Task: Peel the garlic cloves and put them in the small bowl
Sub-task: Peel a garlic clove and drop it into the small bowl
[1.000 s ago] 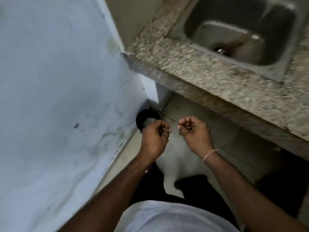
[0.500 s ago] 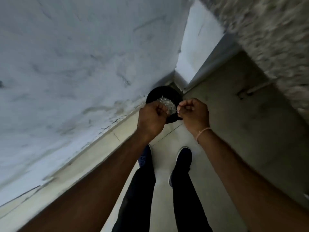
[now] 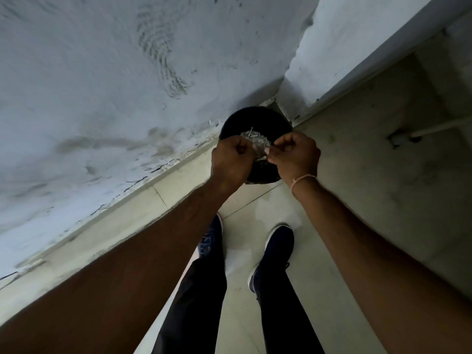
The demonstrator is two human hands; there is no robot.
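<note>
Hands meet above the black bin [image 3: 231,123] tucked in the far wall corner: my left hand [image 3: 231,162] and right hand [image 3: 296,155] curl shut, contents hidden; garlic unseen.

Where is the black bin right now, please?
In the head view the bin stands on the floor in the wall corner, centre frame, directly beneath both hands and ahead of the shoes.

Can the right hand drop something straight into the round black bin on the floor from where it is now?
Probably yes. The right hand hangs over the round black bin, whose open top shows pale scraps inside. Only the left hand is close beside it, and nothing covers the opening.
</note>
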